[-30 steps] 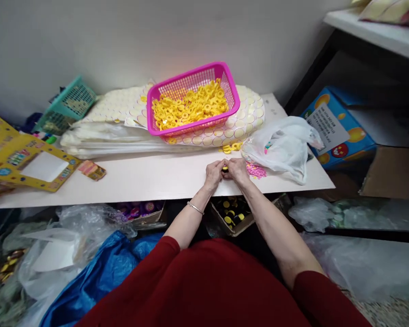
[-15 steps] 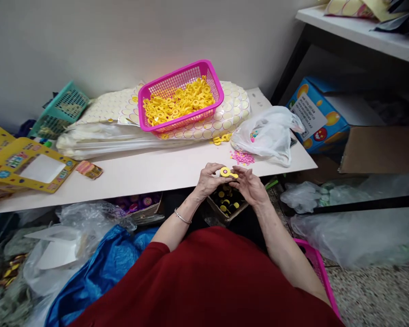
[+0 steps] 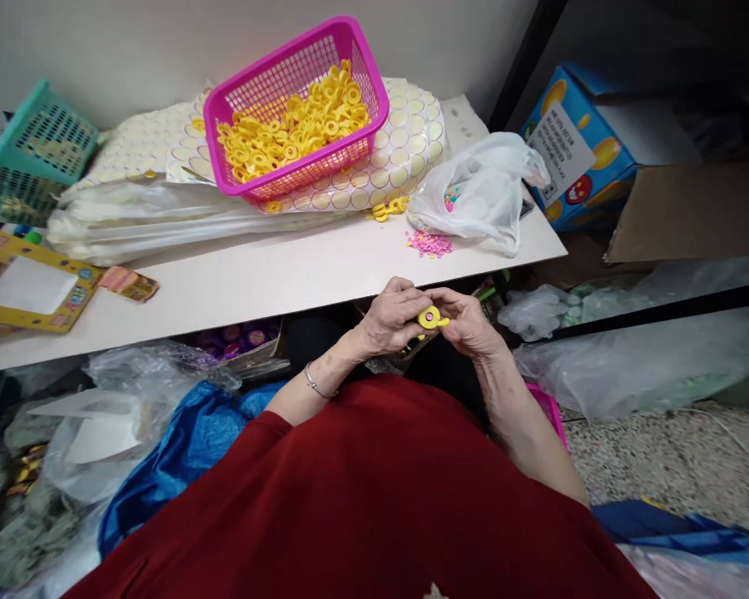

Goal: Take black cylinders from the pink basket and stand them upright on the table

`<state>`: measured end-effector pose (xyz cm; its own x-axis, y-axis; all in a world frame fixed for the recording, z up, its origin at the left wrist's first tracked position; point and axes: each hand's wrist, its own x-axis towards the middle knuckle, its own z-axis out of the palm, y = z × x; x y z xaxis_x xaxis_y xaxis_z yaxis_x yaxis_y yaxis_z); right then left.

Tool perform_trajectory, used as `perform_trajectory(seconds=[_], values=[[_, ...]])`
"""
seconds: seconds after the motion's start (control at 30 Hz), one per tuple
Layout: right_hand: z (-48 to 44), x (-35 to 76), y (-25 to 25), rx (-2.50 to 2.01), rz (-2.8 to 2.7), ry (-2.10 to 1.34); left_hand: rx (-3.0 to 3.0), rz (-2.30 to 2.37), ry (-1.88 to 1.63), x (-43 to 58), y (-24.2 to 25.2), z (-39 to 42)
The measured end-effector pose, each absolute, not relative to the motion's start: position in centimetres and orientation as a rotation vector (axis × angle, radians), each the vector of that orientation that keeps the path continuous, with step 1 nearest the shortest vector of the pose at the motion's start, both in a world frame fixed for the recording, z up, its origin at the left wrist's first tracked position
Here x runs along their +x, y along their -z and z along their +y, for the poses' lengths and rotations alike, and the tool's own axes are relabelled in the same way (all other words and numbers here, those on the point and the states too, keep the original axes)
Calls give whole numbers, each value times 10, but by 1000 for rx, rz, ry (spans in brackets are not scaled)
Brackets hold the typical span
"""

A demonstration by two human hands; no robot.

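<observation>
Both hands meet over my lap, just off the table's front edge, around a small yellow plastic piece with a round head, a pinkish centre and a short tail. My left hand pinches its round head. At the tail end, my right hand has its thumb and fingers closed on it. Below the hands, a box of black and yellow pieces is mostly covered. Many similar yellow pieces fill a pink basket on the table.
On the white table lie small pink bits, a white plastic bag, a few yellow pieces and a yellow printed carton. Sheets with printed circles lie under the basket. A blue box stands right.
My right hand has closed in on the yellow plastic piece, its fingers now at the tail. The view has tilted down, so the table and basket sit higher and further left.
</observation>
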<state>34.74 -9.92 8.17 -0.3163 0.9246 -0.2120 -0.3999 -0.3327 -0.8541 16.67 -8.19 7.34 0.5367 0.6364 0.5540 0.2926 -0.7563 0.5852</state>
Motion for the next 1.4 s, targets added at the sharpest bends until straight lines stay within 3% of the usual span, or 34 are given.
perform_trajectory(seconds=[0.4, 0.63, 1.1, 1.4], values=[[-110, 336, -68, -1050, -944, -1702, 2316, 788, -1037, 177, -51, -95], [-106, 332, -57, -917, -847, -1964, 2135, 882, -1060, 166, -36, -84], [-105, 343, -46, -908, -731, -2007, 1931, 908, -1194, 165, -36, -86], [-101, 345, -57, -1047, -868, -1988, 2279, 793, -1037, 172, -34, -92]])
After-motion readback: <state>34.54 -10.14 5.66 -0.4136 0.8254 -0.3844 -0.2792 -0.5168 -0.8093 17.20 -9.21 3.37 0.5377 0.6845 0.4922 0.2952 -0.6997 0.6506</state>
